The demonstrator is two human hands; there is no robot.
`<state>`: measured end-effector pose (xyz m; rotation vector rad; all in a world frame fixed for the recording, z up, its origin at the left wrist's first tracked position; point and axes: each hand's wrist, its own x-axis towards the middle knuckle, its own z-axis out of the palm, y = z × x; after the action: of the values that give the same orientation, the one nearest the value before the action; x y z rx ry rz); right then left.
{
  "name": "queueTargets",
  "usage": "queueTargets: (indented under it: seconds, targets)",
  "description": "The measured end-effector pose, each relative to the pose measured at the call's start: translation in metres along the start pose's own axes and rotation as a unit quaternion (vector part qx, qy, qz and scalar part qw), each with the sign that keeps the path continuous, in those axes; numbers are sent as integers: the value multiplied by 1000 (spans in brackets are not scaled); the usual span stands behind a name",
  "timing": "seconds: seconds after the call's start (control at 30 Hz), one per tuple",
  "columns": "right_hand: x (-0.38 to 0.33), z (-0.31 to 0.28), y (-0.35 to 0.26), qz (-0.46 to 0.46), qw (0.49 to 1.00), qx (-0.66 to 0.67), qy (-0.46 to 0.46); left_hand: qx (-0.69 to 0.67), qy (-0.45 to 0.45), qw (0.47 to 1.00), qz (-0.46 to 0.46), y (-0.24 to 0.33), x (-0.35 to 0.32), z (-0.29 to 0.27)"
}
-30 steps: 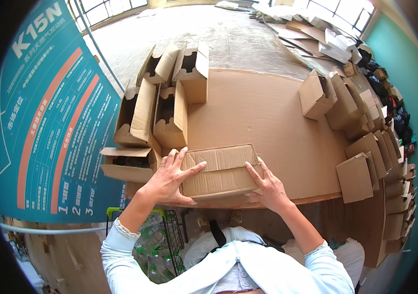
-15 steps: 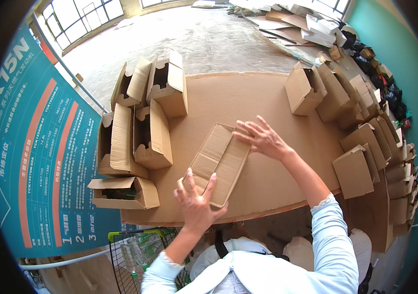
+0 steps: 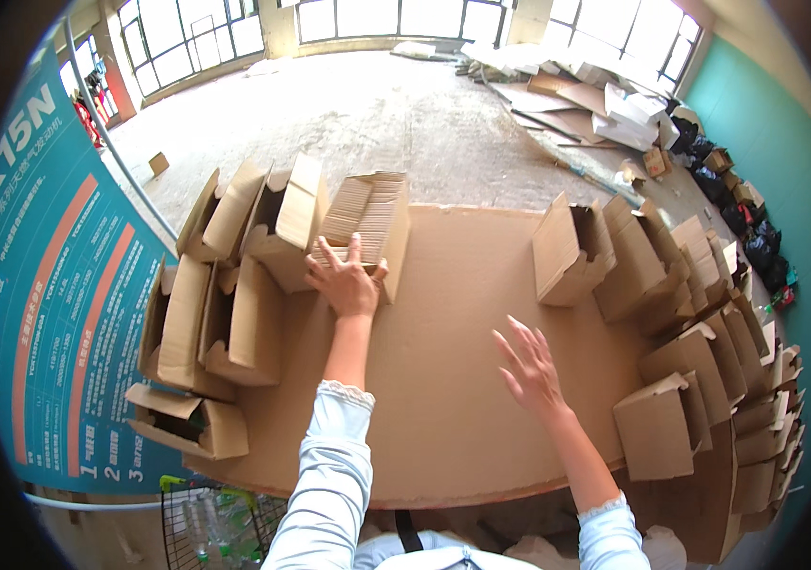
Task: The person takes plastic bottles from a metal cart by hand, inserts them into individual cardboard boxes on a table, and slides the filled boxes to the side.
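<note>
A brown cardboard-covered tabletop [image 3: 462, 380] carries folded cardboard boxes. A cluster of open boxes [image 3: 225, 304] sits along its left edge, one corrugated box [image 3: 372, 223] at the far edge. A further open box [image 3: 572, 252] stands far right, and a row of boxes [image 3: 700, 351] lines the right side. The middle is bare cardboard.

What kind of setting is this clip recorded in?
Probably a workshop or warehouse floor where boxes are packed: a cardboard-covered table ringed with folded cardboard boxes, a bare concrete floor with scrap cardboard, and large windows. The left hand rests on a box.
</note>
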<state>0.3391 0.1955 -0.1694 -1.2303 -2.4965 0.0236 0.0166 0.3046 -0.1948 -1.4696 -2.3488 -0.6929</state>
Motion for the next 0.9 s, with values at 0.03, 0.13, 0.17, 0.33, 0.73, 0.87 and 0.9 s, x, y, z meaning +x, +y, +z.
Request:
queueTargets:
  seconds: [0.03, 0.13, 0.17, 0.33, 0.73, 0.87, 0.9]
  targets:
    - [-14, -6, 15, 21, 1000, -17, 6, 8, -6, 1000, -16, 1, 14, 11]
    - [-43, -23, 53, 80, 995, -55, 24, 54, -61, 994, -70, 22, 45, 28]
    - [-46, -27, 63, 90, 994, -58, 31, 73, -55, 993, -81, 26, 51, 34]
    - [-8, -41, 95, 99, 988, -97, 64, 81, -161, 977, -114, 44, 73, 17]
    - [82, 38, 221, 320, 943, 15, 90, -214, -42, 967, 132, -79, -101, -123]
    - [86, 60, 205, 301, 937, -26, 173, -237, -8, 971, -19, -165, -187, -223]
    - [84, 63, 190, 285, 946, 8, 152, -220, 18, 973, -60, -192, -209, -240]
